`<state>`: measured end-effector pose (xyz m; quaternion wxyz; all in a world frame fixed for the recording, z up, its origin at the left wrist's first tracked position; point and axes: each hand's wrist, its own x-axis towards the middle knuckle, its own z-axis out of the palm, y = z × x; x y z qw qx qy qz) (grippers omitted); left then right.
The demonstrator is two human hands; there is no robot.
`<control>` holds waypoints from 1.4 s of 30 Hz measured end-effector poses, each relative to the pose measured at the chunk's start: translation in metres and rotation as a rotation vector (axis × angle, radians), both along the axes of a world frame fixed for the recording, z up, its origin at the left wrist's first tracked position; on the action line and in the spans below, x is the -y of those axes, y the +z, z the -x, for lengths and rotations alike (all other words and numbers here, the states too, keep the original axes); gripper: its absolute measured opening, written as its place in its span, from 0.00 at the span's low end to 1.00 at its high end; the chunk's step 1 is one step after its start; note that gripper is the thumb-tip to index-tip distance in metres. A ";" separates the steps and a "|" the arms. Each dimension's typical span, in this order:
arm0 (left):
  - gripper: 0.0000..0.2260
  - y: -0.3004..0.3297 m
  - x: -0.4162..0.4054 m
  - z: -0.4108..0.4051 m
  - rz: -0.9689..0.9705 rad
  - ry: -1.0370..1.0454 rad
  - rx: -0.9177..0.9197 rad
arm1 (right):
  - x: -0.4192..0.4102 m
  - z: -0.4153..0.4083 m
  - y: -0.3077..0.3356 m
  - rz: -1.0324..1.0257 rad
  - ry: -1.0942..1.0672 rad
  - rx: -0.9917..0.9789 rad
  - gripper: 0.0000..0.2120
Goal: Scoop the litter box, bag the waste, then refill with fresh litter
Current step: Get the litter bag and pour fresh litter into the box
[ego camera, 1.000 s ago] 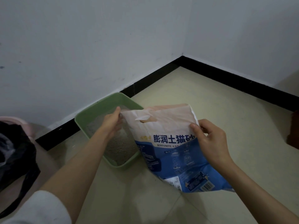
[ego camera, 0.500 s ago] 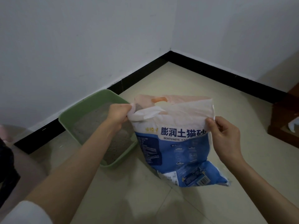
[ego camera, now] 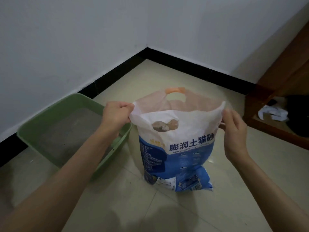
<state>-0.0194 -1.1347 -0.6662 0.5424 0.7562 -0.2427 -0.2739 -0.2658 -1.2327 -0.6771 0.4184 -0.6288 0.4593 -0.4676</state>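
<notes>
Blue-white litter bag [ego camera: 177,148] upright | top corners pinched | left hand [ego camera: 117,114] | right hand [ego camera: 234,128]

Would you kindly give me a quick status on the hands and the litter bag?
Left hand and right hand gripping the bag's top corners. Litter bag upright on floor, mouth open. Green litter box beside it, nothing between.

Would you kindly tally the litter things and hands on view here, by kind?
Litter boxes: 1, the green box, beside the wall.
Litter bags: 1, the blue-and-white bag, upright on the floor, mouth held open.
Hands: 2, left hand and right hand, each gripping a top edge of the bag.
Total: 4.
</notes>
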 end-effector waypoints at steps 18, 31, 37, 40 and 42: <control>0.07 0.008 0.006 0.033 -0.070 -0.188 0.373 | 0.081 -0.089 0.041 0.048 0.400 -1.212 0.47; 0.20 0.010 -0.001 0.035 0.129 -0.573 0.638 | 0.086 -0.045 0.041 -0.011 0.545 -1.149 0.11; 0.10 0.005 0.021 0.051 0.090 -0.656 1.102 | 0.070 -0.011 0.044 -0.035 0.616 -1.096 0.11; 0.06 0.006 0.045 0.052 0.035 -0.624 1.119 | 0.061 0.009 0.046 -0.053 0.673 -1.068 0.13; 0.05 0.005 0.062 0.052 -0.028 -0.666 1.075 | 0.057 0.020 0.048 -0.062 0.706 -1.075 0.13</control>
